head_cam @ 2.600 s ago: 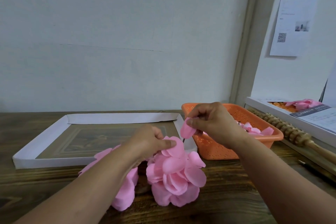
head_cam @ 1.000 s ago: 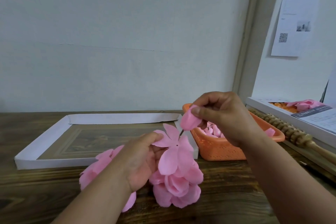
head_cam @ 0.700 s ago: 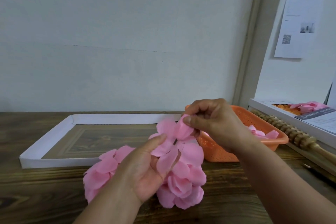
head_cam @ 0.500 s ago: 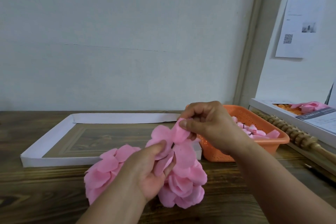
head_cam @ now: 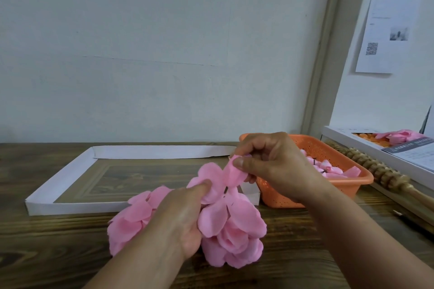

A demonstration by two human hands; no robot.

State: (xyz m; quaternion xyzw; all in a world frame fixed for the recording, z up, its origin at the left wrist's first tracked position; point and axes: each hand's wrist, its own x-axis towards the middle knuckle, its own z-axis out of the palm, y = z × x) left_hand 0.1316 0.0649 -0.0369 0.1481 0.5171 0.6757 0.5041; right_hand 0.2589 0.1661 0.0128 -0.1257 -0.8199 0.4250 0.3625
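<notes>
A bunch of pink fabric flowers (head_cam: 234, 234) hangs over the wooden table in front of me. My left hand (head_cam: 183, 216) grips the bunch from the left, thumb pressed on an upper petal. My right hand (head_cam: 267, 166) pinches a small curled pink petal piece (head_cam: 231, 172) between thumb and fingers at the top of the bunch, on a thin dark stem. More pink petals (head_cam: 133, 218) spread out to the left, behind my left wrist.
An orange perforated basket (head_cam: 347, 185) with several pink petal pieces stands behind my right hand. A shallow white cardboard tray (head_cam: 61, 180) lies at the back left. At the right lie a wooden beaded roller (head_cam: 380, 171) and a white box (head_cam: 366, 145) holding flowers and paper.
My right hand brought the petal piece down onto the stem at the top of the bunch. My left hand turned the bunch and shifted its grip higher.
</notes>
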